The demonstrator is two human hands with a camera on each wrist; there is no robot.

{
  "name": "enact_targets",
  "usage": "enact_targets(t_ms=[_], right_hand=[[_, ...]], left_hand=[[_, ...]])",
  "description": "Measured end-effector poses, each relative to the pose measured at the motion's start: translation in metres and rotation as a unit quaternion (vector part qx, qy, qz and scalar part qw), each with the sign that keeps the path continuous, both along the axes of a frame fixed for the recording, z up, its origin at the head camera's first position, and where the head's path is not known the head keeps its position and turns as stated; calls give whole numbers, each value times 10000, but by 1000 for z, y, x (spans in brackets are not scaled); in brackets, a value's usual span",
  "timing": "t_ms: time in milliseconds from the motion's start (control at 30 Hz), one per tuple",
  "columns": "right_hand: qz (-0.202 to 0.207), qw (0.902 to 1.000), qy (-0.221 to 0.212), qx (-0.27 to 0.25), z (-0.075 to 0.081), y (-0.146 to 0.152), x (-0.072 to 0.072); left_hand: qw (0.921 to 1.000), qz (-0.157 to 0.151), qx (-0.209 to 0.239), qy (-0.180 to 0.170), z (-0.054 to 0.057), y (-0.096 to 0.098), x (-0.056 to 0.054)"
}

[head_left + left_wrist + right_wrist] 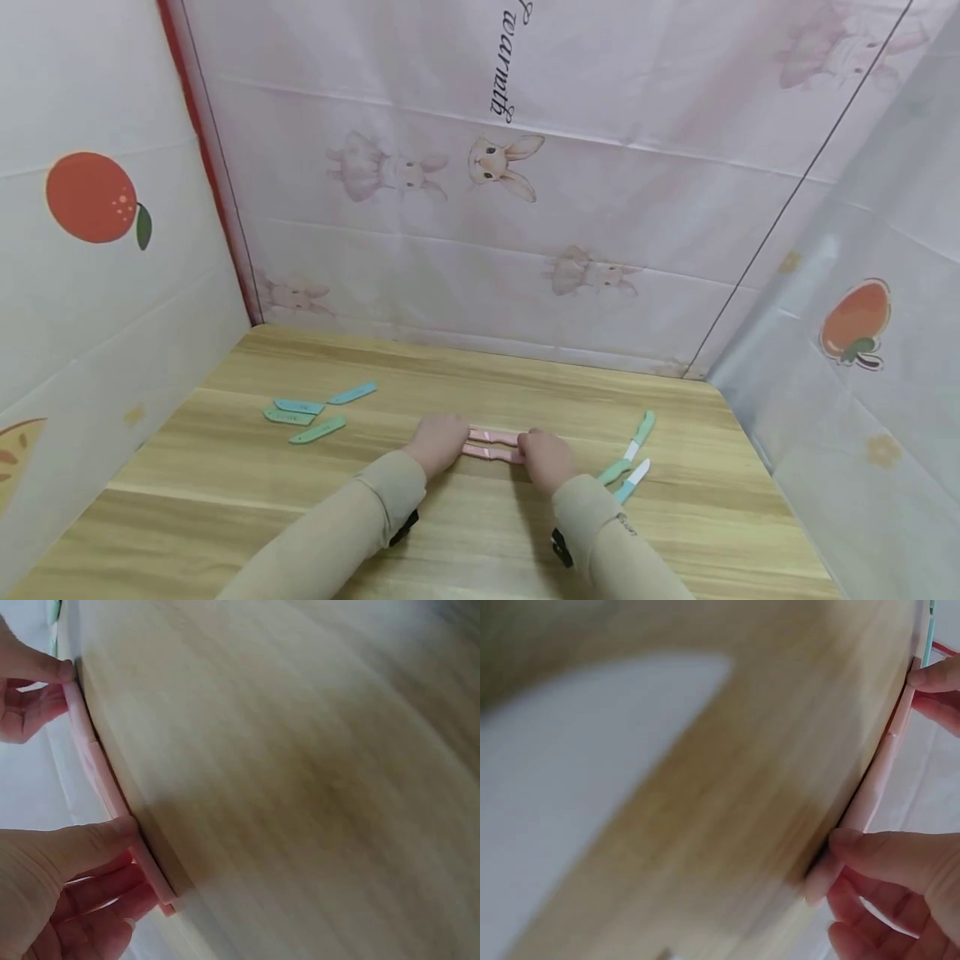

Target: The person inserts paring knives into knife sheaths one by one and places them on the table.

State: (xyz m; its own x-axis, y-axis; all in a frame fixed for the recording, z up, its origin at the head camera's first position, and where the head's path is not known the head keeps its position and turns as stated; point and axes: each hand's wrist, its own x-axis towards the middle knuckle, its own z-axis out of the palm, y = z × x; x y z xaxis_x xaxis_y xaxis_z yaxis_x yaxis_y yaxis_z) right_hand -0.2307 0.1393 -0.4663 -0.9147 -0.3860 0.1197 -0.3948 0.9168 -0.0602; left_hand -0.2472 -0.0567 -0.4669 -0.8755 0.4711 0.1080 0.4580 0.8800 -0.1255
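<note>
Two pink sheathed knives, a far one (495, 436) and a near one (491, 452), lie side by side between my hands in the head view. My left hand (441, 443) is at their left ends, its thumb against the near knife (107, 780) in the left wrist view and the other fingers curled behind. At the handle ends, my right hand (549, 460) pinches with thumb and fingers. From the right wrist, the pink handle (862, 802) shows along the table, with the left hand (941, 682) at its far end.
Blue sheaths (352, 393) and green sheaths (318, 430) lie at the left of the wooden table (465, 550). On the right are green-handled knives (642, 427) and a blue-handled knife (636, 475), white blades bare. Printed cloth walls (450, 275) enclose the back and sides.
</note>
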Motion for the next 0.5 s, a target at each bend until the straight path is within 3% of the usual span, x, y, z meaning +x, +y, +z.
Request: enact_targets(t_ms=[167,367,500], right_hand=[[-64,9999,-100,9,2,2,1],[-310,9993,-212,16,-1,3,-2],[-342,9993,-175,-26,-1,4,-5]], left_hand=[[10000,60,67,-36,0,2,-2],[9993,-86,352,-31,0,0,-1],[9955,-33,863,-401,6,-12,-2]])
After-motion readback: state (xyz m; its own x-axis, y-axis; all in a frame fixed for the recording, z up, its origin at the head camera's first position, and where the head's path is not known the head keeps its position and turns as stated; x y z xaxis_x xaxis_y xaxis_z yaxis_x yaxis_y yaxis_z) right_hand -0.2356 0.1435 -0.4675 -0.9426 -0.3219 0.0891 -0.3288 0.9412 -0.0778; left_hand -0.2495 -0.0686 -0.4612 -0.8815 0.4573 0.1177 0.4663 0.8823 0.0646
